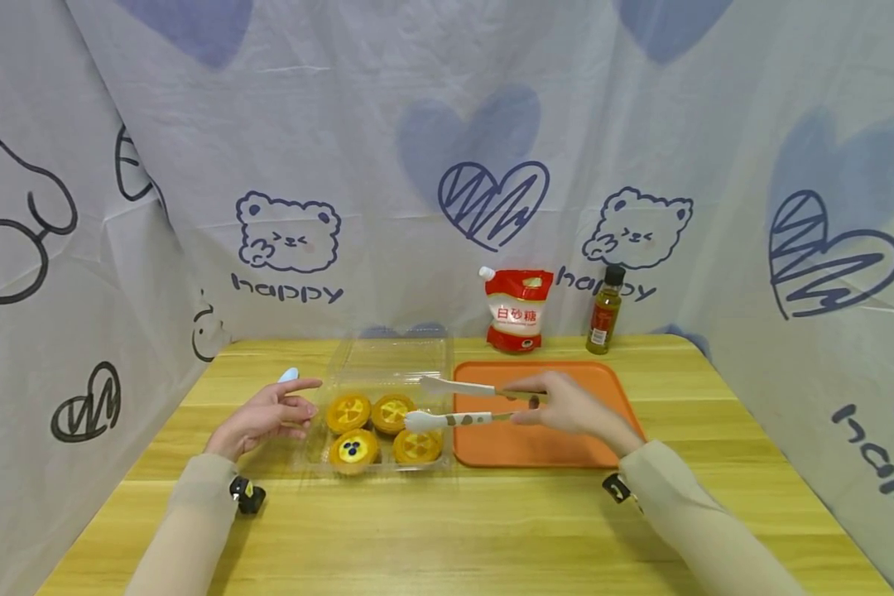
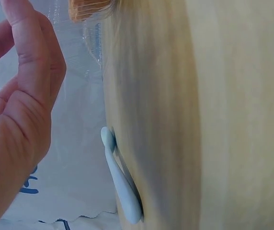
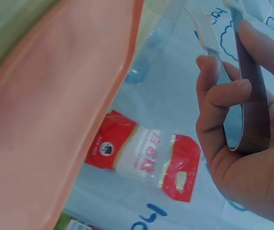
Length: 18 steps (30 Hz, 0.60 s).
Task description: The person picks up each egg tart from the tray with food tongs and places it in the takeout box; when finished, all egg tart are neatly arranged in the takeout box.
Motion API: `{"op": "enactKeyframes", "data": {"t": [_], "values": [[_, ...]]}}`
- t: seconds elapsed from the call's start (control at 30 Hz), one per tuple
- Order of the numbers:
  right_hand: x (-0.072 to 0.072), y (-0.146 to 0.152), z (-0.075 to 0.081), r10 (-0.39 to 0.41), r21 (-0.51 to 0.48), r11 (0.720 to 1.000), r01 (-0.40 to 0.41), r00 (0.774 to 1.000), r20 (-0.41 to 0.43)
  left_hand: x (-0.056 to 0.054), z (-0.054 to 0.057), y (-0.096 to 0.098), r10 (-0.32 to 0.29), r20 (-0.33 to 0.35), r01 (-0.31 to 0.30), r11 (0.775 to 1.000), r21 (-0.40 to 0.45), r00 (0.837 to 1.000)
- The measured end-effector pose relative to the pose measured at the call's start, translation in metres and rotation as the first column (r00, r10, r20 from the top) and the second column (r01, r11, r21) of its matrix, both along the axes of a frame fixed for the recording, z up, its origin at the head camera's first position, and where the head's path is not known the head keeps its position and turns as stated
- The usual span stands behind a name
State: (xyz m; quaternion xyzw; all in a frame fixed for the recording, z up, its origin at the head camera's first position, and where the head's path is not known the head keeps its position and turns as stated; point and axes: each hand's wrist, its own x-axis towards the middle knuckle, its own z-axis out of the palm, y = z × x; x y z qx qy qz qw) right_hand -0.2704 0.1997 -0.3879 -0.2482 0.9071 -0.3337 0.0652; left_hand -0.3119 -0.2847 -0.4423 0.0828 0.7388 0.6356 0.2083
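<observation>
My right hand (image 1: 562, 403) grips a pair of tongs (image 1: 462, 387) with pale tips, their two arms spread apart. The tongs point left, and their lower tip overlaps the right-hand tarts in the head view. Several yellow tarts (image 1: 348, 412) sit in a clear plastic box (image 1: 391, 356) whose lid is raised at the back. The front left tart (image 1: 353, 449) has dark blue berries on top. Beside the box's left side, my left hand (image 1: 268, 414) holds nothing, with fingers extended loosely toward the tarts. In the right wrist view, the tongs' metal bend (image 3: 254, 136) lies within the hand.
An orange tray (image 1: 536, 451) lies right of the box, under the right hand. Behind it stand a red and white sugar pouch (image 1: 517, 310) and an oil-coloured bottle (image 1: 603, 319) with a black cap. A light blue utensil (image 2: 122, 187) rests on the table beyond the left hand.
</observation>
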Motion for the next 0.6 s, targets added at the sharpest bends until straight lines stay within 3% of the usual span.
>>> {"op": "enactKeyframes", "data": {"t": [0.3,0.6], "values": [[-0.001,0.021,-0.019,-0.109,-0.124,0.987,0.107,0.994,-0.014,0.002,-0.001,0.000,-0.001,0.004,0.001,1.000,0.028,1.000],[0.002,0.044,-0.035,-0.204,-0.167,0.966,0.196,0.979,-0.030,0.002,-0.002,0.000,0.000,-0.004,0.000,1.000,0.029,1.000]]}}
